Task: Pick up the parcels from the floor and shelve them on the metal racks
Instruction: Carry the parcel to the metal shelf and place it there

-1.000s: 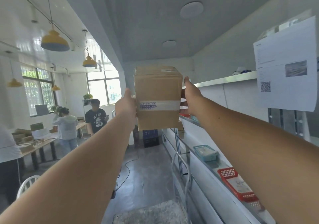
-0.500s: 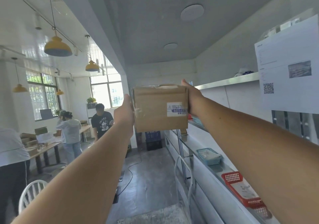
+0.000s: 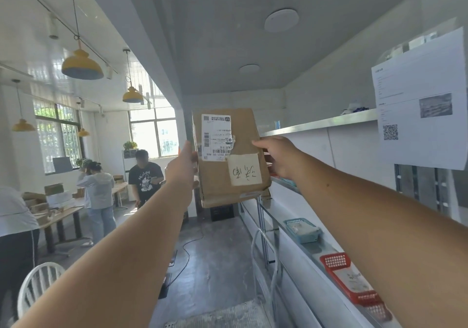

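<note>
Cardboard, brown and a little crumpled at its lower edge, filled the middle of my view: the parcel (image 3: 229,160) was up in the air at arm's length, tilted, with its labelled face turned toward me. My left hand (image 3: 181,165) pressed against its left edge, thumb up along the side, and my right hand (image 3: 279,156) gripped its right edge, fingers (image 3: 260,142) curled onto the front face. Both hands were closed on it. A white shipping label (image 3: 216,136) sat in the upper left of that face, and a pale note with handwriting (image 3: 244,169) lay below and to the right. The parcel hung just left of the metal rack (image 3: 321,123), not yet on any shelf. Lower on the rack rested a blue basket (image 3: 302,230) and, nearer me, a red basket (image 3: 350,279).
</note>
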A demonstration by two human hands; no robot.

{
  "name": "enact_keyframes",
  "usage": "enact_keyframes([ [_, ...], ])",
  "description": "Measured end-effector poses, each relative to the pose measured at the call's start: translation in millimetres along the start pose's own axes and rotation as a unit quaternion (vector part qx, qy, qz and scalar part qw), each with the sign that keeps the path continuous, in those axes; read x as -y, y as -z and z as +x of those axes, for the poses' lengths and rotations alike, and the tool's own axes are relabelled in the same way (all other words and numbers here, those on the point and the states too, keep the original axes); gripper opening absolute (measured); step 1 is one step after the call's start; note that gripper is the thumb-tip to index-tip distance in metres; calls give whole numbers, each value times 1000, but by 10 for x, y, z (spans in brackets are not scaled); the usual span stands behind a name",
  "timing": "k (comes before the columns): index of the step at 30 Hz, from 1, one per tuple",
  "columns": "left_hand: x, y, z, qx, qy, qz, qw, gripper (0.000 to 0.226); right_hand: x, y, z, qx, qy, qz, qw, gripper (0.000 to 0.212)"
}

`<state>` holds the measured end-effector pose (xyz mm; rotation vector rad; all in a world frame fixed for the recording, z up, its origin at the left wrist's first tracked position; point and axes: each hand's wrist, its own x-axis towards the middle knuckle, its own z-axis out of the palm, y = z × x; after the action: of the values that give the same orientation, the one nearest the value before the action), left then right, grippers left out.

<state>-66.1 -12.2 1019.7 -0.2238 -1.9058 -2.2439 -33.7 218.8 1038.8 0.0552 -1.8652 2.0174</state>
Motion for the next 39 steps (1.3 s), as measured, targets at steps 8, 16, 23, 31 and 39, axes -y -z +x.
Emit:
enact_keyframes([
  [8,-64,88,-30,-4,-39,12,999,42,-105,-140,-109,-13,5,-13,1000,36],
  [16,62,241,-63,-4,-64,46,997,45,-201,-240,-211,-16,9,-34,999,37],
  [23,82,286,-120,12,-92,44,995,23,-271,-309,-317,9,11,-110,994,64],
  [31,11,354,-226,-4,-92,45,995,23,-310,-414,-513,74,37,-130,988,92],
  [39,8,453,-388,-20,-214,77,974,112,-297,-419,-657,-14,110,-95,989,101],
])
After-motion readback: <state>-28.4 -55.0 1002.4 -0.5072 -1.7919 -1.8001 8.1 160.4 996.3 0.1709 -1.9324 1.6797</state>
